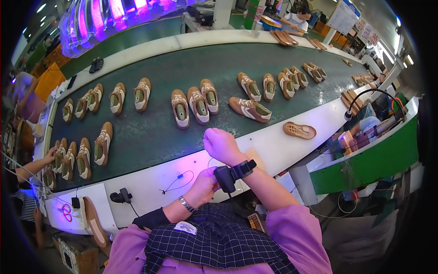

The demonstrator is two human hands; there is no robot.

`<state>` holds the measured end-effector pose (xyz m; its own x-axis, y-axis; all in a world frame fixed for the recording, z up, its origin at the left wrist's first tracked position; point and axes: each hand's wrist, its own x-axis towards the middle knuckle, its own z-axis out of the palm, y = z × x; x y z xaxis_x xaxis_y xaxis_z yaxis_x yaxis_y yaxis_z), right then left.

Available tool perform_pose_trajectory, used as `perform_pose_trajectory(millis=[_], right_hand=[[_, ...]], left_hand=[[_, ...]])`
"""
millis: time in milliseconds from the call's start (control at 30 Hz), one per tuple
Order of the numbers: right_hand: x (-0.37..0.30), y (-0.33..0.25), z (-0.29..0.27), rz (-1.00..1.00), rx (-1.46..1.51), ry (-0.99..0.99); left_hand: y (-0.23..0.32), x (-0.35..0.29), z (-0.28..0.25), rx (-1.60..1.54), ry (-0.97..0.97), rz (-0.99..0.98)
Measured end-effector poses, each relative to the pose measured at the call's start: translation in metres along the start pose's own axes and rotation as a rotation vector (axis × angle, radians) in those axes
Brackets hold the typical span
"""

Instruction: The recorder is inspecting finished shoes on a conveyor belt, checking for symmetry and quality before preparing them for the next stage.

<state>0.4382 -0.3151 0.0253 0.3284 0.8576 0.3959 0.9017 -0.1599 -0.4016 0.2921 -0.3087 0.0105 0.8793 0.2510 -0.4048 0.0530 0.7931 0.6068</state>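
Black wrist device point(225, 179) is gripped by the left hand point(202, 187); right hand point(222, 145) fisted.

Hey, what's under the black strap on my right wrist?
Bare skin shows on both sides of the strap, toward the right hand and up the forearm; directly underneath, it's covered.

The wrist device point(224, 179) looks matt plastic, the watch point(186, 203) glossy metal.
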Motion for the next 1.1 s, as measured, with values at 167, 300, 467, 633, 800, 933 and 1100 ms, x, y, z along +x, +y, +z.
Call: perform_pose_trajectory(millis=[167, 300, 467, 633, 800, 933, 1100], right_hand=[[0.005, -0.005, 0.004, 0.269, 0.406, -0.064], [0.002, 0.003, 0.012, 0.278, 0.490, -0.167], [0.005, 0.003, 0.011, 0.369, 0.614, -0.279], [0.006, -0.002, 0.010, 0.531, 0.861, -0.402], [0.007, -0.005, 0.007, 0.647, 1.094, -0.385], [0.003, -0.005, 0.002, 0.679, 1.172, -0.407], [-0.002, -0.005, 0.000, 0.752, 1.349, -0.386]], left_hand=[[-0.013, 0.001, -0.007, 0.079, -0.063, 0.029], [-0.011, 0.004, -0.008, 0.208, -0.084, 0.096], [-0.012, 0.004, -0.005, 0.325, -0.113, 0.085], [-0.027, 0.014, -0.011, 0.468, -0.072, 0.221], [-0.030, 0.022, -0.021, 0.516, -0.167, 0.354], [-0.017, 0.017, -0.014, 0.434, -0.222, 0.214], [-0.021, 0.020, -0.012, 0.452, -0.236, 0.135]])
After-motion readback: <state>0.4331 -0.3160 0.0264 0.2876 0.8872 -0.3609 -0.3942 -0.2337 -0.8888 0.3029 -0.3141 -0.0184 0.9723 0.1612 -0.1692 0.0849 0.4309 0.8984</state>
